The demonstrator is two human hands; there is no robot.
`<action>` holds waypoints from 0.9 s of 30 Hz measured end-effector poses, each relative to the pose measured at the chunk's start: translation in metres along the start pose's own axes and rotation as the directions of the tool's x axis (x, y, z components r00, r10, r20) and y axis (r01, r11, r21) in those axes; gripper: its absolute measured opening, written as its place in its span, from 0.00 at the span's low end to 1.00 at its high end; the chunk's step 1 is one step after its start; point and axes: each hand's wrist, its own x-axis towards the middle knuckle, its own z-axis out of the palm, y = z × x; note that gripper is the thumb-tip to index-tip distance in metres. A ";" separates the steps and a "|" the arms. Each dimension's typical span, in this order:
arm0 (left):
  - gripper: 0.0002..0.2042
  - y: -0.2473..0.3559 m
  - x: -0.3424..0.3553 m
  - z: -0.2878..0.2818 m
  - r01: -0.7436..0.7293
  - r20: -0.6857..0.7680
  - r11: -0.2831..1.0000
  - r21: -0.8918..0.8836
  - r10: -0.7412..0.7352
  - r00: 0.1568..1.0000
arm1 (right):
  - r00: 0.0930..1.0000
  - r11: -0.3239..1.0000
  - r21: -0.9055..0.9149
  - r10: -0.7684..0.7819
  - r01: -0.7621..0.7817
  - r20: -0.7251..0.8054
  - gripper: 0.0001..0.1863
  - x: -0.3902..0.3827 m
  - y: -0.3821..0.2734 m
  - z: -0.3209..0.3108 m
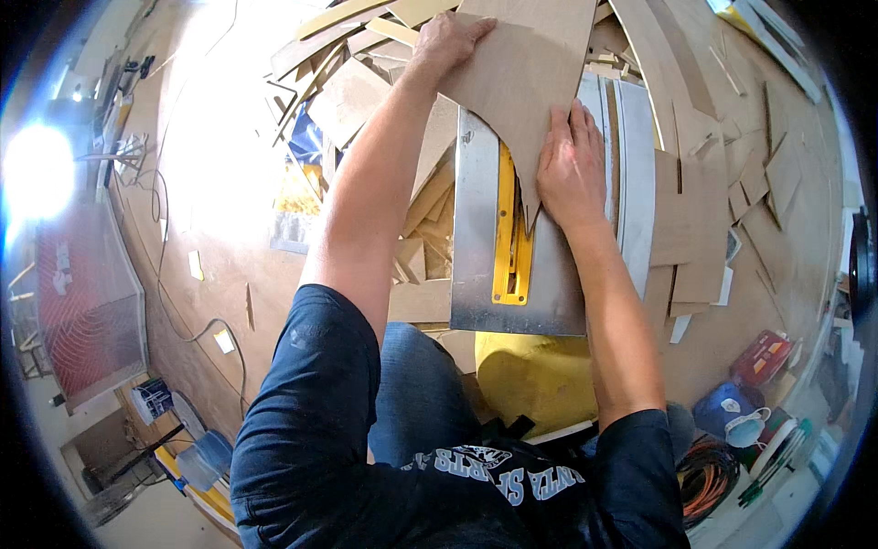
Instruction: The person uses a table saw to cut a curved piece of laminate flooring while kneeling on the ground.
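My left hand (445, 44) grips the upper left edge of a light brown, curved-cut wooden sheet (508, 73), its thumb on the top face. My right hand (572, 160) lies with fingers extended along the sheet's right edge, beside its narrow lower tip. The sheet rests on a metal saw table (473, 274), partly over a long yellow insert (504, 274) with a slot. A metal rail (635, 201) runs along the table's right side. Whether a blade sits under the sheet I cannot tell.
Piled board offcuts (347, 101) surround the saw, with more sheets (690, 229) rightward. A cable (197, 337) crosses the floor at left, near a red mesh panel (87, 311). A yellow object (530, 384) sits under the table; blue and red items (727, 412) lie lower right.
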 end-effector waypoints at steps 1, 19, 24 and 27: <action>0.43 0.002 -0.002 0.001 0.029 0.001 1.000 -0.004 -0.029 1.000 | 1.000 1.000 -0.012 -0.004 0.004 -0.004 0.23 -0.001 0.000 -0.001; 0.43 0.002 -0.013 -0.002 0.020 -0.030 0.999 0.038 -0.019 0.999 | 1.000 1.000 0.028 0.005 -0.005 0.006 0.24 -0.009 -0.003 -0.011; 0.45 -0.010 -0.008 0.007 -0.034 -0.063 0.999 -0.003 0.034 0.997 | 1.000 0.999 0.037 0.003 -0.003 0.001 0.24 -0.010 -0.002 -0.011; 0.45 -0.015 -0.005 0.007 -0.040 -0.038 0.999 0.011 0.040 0.998 | 1.000 0.999 0.043 -0.002 0.001 0.015 0.24 -0.011 -0.003 -0.013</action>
